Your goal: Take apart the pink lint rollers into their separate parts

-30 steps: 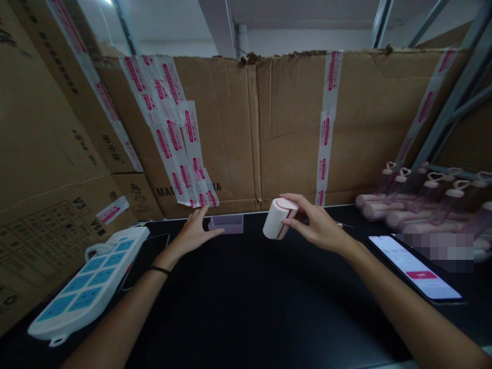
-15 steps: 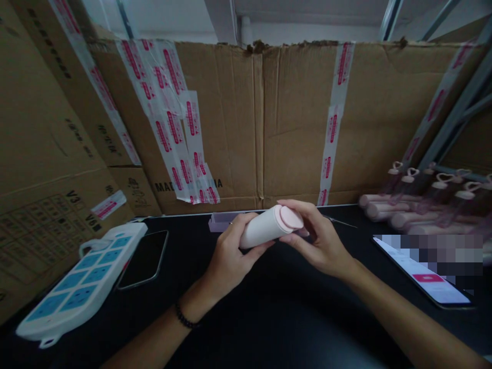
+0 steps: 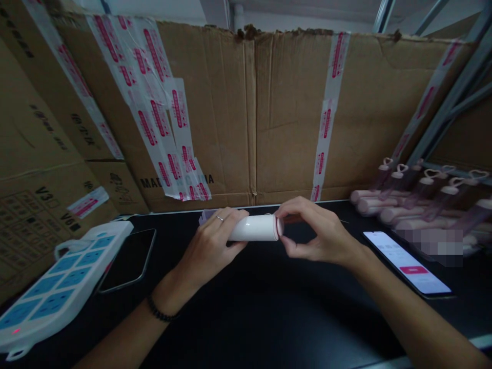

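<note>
My left hand (image 3: 215, 238) is wrapped round a glossy white cylinder (image 3: 255, 228), which lies level above the black table; its left end is hidden in my palm. At its right end sits a round pink end piece (image 3: 280, 226). The thumb and fingers of my right hand (image 3: 317, 228) pinch this pink piece by its edge. Behind my left hand, a pale purple tray (image 3: 206, 215) shows in part on the table.
On the left lie a white power strip (image 3: 57, 279) and a dark phone (image 3: 132, 261). To the right is a lit phone (image 3: 409, 266). Several pink cylinders (image 3: 384, 214) and clear tubes with heart-shaped loops stand behind it. A cardboard wall (image 3: 284, 118) closes off the back.
The white cylinder has turned from tilted, pink end towards me, to level with that end facing right. Both hands stay on it. My view has shifted slightly.
</note>
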Tool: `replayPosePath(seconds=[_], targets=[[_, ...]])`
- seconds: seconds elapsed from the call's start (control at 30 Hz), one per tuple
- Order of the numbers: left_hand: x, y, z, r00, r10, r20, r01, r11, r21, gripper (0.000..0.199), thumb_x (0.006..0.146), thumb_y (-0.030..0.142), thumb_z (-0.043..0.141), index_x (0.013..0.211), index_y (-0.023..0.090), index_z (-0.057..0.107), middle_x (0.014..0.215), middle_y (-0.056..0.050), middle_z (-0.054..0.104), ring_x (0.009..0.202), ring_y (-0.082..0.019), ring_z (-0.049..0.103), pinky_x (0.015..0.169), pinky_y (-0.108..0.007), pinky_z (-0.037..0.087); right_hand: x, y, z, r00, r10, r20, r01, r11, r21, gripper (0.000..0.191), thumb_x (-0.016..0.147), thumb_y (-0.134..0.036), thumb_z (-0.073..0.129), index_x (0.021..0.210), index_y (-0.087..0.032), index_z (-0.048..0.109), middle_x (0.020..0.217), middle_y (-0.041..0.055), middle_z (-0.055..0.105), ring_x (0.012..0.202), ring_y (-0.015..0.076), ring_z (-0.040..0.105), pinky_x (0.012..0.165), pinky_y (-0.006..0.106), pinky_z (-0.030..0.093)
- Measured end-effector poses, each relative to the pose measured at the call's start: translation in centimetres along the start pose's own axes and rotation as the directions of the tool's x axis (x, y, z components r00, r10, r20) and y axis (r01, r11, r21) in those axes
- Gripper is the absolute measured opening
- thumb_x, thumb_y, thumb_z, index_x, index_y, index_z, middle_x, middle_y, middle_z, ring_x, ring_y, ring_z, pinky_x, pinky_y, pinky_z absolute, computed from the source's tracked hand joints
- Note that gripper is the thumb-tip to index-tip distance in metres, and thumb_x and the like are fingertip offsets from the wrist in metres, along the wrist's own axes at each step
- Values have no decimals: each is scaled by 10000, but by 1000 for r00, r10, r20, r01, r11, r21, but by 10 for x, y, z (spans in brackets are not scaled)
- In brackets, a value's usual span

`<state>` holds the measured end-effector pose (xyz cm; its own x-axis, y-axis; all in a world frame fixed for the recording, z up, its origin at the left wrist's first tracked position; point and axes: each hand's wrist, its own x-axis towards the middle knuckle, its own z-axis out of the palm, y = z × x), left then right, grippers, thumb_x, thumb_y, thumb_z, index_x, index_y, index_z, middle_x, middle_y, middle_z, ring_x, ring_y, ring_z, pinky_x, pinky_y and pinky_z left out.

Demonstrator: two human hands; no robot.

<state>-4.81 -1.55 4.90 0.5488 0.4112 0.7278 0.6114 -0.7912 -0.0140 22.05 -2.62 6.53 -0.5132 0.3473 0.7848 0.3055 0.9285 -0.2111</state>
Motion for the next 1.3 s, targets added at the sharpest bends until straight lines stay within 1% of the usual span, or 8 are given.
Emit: replayPosePath(seconds=[0.1,0.2,0.33,0.4,0.5,0.9,1.17,1.3], targets=[[5,12,-1,998,48,37,-51,995,87,534,799,165,806,1277,146,568,1182,-148,713,1095,-352,687,954,-533,562,-1,-3,5,1000,0,22,1,999,-53,400,744,-61,682,1117,-167,581,1068,82,650,952,187,652,800,292,617],[8,28,-1,994,102,42,-106,987,120,578,844,276,796,1338,129,536,1189,-157,721,1077,-347,703,944,-519,571,-1,-6,10,998,-20,58,24,997,-75,405,731,-67,673,1107,-167,559,1042,72,638,935,184,629,807,304,595],[6,40,-1,988,129,81,-141,977,161,362,942,276,677,1243,118,554,1130,-146,741,981,-316,736,818,-443,604,0,-9,16,995,-48,93,54,997,-64,391,716,-72,676,1065,-179,536,1009,57,617,932,174,603,806,289,560],[5,40,-1,984,152,93,-167,970,176,269,992,303,603,1184,121,557,1073,-133,746,923,-295,743,769,-413,603,0,-10,17,992,-55,112,61,997,-50,370,703,-72,675,1020,-190,525,1005,57,612,920,172,595,790,284,548],[5,37,-2,977,192,97,-207,962,179,244,1038,355,523,1128,130,553,1012,-109,741,867,-272,741,730,-387,596,0,-12,17,990,-43,137,49,998,-46,350,677,-73,664,954,-207,499,999,58,606,893,176,587,761,294,532],[8,36,3,966,248,71,-256,955,152,260,1054,367,489,1104,121,555,961,-100,735,833,-259,743,703,-363,585,-1,-12,17,990,-37,133,38,999,-3,323,628,-95,625,862,-234,451,952,51,592,883,213,588,756,349,522],[7,36,3,969,237,63,-242,965,102,226,987,281,606,1138,120,557,994,-102,742,860,-270,751,727,-383,607,-2,-10,16,992,-35,122,32,999,24,305,637,-105,622,884,-235,498,952,46,603,878,212,602,752,356,537],[5,31,1,976,213,44,-216,973,77,279,962,286,652,1167,124,553,1017,-112,753,889,-277,762,760,-391,622,-2,-7,15,993,-47,106,37,995,88,344,730,-117,696,1035,-209,567,1016,63,642,922,207,633,779,346,565]])
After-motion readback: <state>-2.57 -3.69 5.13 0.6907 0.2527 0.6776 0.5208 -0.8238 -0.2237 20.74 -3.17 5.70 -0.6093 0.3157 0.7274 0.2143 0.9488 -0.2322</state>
